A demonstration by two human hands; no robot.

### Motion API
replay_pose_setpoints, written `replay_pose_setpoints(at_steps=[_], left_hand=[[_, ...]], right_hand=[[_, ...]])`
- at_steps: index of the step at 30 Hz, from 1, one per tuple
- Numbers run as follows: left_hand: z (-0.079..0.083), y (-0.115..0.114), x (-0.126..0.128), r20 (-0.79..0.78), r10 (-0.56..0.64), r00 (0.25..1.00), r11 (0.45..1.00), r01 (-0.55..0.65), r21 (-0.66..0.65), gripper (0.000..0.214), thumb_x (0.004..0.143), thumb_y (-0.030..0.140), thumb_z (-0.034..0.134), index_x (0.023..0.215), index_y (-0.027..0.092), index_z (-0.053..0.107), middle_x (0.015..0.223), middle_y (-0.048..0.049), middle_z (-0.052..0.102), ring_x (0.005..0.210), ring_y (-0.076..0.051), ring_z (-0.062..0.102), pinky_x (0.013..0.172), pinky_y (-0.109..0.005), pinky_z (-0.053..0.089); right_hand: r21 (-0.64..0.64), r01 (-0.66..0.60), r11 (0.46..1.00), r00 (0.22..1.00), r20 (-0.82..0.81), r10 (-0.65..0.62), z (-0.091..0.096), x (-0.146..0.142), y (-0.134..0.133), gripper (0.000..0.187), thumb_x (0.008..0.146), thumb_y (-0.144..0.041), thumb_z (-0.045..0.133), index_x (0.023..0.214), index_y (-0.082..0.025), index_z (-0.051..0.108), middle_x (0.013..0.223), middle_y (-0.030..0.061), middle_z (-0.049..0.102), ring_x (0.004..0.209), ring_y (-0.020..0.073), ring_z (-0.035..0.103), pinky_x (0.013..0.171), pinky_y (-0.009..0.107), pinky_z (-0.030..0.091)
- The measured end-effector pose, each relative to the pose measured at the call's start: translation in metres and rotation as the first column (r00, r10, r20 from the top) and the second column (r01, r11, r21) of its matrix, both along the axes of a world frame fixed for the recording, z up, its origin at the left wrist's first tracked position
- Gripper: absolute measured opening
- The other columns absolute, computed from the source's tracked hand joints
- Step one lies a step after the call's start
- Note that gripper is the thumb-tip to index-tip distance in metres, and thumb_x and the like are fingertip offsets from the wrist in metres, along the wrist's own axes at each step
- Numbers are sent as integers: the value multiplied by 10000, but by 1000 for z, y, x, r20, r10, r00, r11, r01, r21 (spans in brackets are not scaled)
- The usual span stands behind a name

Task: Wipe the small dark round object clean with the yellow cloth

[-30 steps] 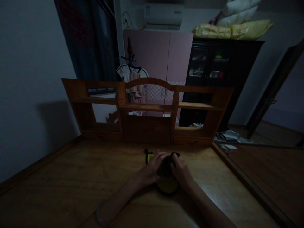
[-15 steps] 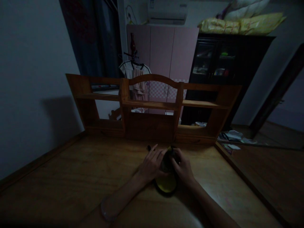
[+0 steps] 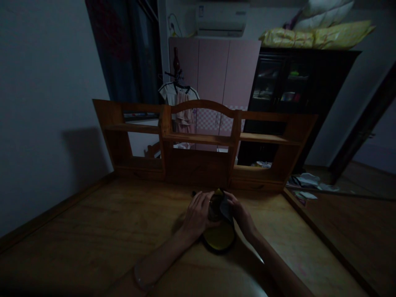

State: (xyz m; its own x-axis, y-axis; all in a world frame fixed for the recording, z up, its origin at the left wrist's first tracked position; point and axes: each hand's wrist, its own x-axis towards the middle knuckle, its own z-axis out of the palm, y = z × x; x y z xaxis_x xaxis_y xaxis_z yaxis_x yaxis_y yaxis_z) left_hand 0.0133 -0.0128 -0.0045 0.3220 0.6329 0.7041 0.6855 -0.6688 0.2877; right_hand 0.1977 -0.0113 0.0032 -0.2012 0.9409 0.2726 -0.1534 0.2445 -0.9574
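A yellow object with a black rim [image 3: 219,237] rests on the wooden table between my hands. Its near end is a rounded, flat yellow part; farther up is a dark opening beside a greyish flap. Dim light keeps its exact kind unclear. My left hand [image 3: 197,212] lies along its left side, fingers curved over the edge and thumb near the middle. The greyish flap [image 3: 225,209] is at the fingers of my right hand [image 3: 239,210], which hold the upper right edge. A small dark item [image 3: 194,193] sits just beyond my left fingertips, partly hidden.
A wooden shelf unit [image 3: 198,140] runs along the back of the table [image 3: 123,231]. On the left is a wall [image 3: 46,123]. A raised wooden edge [image 3: 328,243] borders the right side. Beyond stand a pink wardrobe [image 3: 213,74] and a dark cabinet [image 3: 297,90].
My right hand has shifted slightly right and no longer covers the object's upper part, so the greyish flap and dark opening show more. My left hand stays on the left side.
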Motion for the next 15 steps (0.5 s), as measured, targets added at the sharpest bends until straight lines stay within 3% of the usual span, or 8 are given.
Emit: replay_pose_setpoints(at_steps=[2, 7, 15], left_hand=[[0, 0, 0, -1, -3, 1000, 1000, 3, -7, 897, 638, 460, 782, 1367, 210, 323, 1281, -107, 506, 1207, -315, 461, 1059, -523, 351], [-2, -1, 1, -6, -23, 1000, 1000, 23, -11, 889, 637, 502, 769, 1355, 206, 337, 1273, -111, 508, 1202, -314, 460, 1062, -507, 346], [-1, -2, 1, -34, -38, 999, 999, 37, -34, 891, 639, 496, 770, 1354, 197, 330, 1275, -111, 502, 1197, -307, 454, 1074, -499, 329]], right_hand=[[-29, -45, 999, 999, 16, 45, 2, 1, -3, 451, 879, -418, 407, 1269, -223, 521, 1203, 61, 619, 1114, 243, 565, 939, 383, 441], [-29, 8, 1000, 995, 100, -5, -1, 3, -3, 439, 838, -369, 468, 1253, -243, 534, 1242, 42, 591, 1161, 245, 522, 952, 373, 421], [-2, 2, 1000, 995, 98, -2, -3, 3, -2, 437, 778, -271, 524, 1213, -246, 563, 1200, 20, 614, 1144, 245, 522, 984, 388, 394]])
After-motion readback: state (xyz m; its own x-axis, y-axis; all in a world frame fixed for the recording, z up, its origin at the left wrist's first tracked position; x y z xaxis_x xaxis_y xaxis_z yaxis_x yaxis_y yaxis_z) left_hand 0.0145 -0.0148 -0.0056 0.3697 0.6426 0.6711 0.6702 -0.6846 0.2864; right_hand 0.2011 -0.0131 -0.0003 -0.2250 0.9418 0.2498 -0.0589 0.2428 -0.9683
